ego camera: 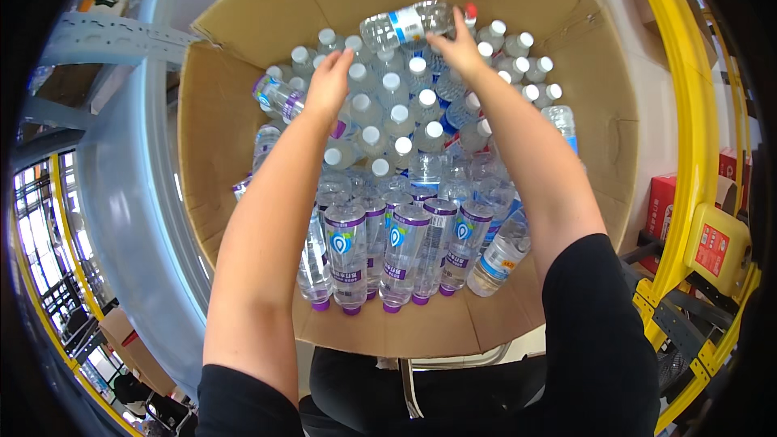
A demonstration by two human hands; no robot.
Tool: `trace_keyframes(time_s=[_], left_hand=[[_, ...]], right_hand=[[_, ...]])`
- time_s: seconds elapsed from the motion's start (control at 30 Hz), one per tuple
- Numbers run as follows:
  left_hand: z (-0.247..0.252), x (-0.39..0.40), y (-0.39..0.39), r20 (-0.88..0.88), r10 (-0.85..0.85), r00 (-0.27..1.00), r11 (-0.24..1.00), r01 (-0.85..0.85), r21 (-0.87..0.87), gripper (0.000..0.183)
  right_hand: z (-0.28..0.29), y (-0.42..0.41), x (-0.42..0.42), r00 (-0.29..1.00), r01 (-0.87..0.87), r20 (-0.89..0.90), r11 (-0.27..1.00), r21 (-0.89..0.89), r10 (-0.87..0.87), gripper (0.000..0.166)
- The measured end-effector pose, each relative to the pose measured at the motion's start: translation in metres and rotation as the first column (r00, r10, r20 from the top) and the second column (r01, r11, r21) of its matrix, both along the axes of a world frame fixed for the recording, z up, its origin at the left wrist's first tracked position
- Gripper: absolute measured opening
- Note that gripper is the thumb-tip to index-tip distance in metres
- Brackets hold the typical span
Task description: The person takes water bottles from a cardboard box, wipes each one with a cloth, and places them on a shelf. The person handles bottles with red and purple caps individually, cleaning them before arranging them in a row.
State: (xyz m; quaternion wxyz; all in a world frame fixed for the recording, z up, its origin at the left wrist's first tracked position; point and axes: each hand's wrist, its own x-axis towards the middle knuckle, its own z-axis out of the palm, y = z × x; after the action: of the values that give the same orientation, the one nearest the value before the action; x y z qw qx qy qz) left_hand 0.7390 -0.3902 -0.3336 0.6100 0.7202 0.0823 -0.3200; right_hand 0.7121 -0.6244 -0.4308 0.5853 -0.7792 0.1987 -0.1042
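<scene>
My right hand (458,48) grips a clear plastic bottle (388,30) with a blue and white label near its red-capped end; the bottle lies sideways above other bottles. My left hand (329,86) is over white-capped bottles (399,113) that stand upright, its fingers close together; whether it holds anything is hidden. Under its wrist a purple-capped bottle (273,96) lies tilted. Nearest my body, several purple-capped bottles (346,255) stand upside down, caps downward. Beside them on the right leans a bottle with a blue and yellow label (499,258).
A large open cardboard box (400,337) surrounds the bottles, its walls rising on all sides. A grey metal rack post (124,182) stands close on the left. At right are a yellow rack upright (692,103), a yellow jerrycan (719,249) and a red carton (660,206).
</scene>
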Motion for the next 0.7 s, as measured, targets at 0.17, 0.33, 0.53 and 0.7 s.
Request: trace_keyframes(time_s=[0.17,0.33,0.53,0.7], left_hand=[[-0.026,0.014,-0.028,-0.020,0.000,1.000,0.995,-0.002,-0.103,0.082],[-0.050,0.025,-0.036,-0.080,0.119,0.990,0.965,-0.134,-0.225,0.085],[-0.041,0.004,-0.023,-0.145,0.047,0.988,0.998,-0.054,-0.045,0.088],[0.021,-0.040,-0.011,-0.142,-0.052,0.989,0.999,0.050,-0.016,0.087]], right_hand=[[0.003,-0.005,0.024,0.988,0.032,-0.156,0.976,0.217,0.002,0.085],[-0.011,0.019,0.027,0.978,0.171,0.047,0.914,0.367,-0.202,0.076],[-0.018,0.060,-0.015,0.902,0.385,-0.065,0.725,0.571,-0.427,0.060],[0.036,0.084,-0.051,0.784,0.532,-0.158,0.517,0.671,-0.601,0.051]])
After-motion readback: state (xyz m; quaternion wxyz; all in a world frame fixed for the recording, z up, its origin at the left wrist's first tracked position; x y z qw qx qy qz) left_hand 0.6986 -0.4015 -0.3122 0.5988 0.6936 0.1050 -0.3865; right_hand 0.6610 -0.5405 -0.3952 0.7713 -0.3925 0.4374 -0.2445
